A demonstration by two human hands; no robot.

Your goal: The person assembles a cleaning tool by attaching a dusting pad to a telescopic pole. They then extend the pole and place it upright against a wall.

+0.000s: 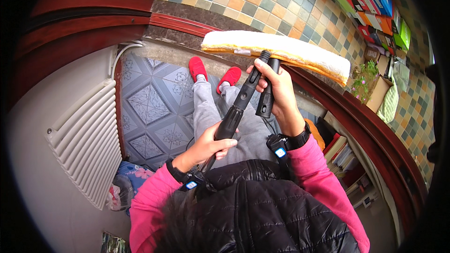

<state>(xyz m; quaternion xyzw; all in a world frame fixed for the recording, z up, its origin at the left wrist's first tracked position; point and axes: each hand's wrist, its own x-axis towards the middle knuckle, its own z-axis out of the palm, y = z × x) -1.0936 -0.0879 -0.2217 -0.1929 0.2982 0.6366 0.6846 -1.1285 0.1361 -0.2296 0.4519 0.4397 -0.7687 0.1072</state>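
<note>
I hold a window-washing tool with both hands. Its white fluffy pad with a yellow edge (276,49) lies across the top of a black pole (236,110). My left hand (206,146) grips the lower part of the pole. My right hand (276,94) is wrapped around the black handle (266,98) just under the pad. Both wrists carry dark bands with small blue screens. My sleeves are pink, and a black quilted vest (262,211) fills the lower middle of the view.
A white radiator (86,136) hangs on the left wall. Below me are grey trousers, red slippers (213,71) and a patterned blue floor (154,103). A dark red wooden frame (365,122) curves to the right. Coloured boxes (370,4) and a potted plant (365,77) sit beyond it.
</note>
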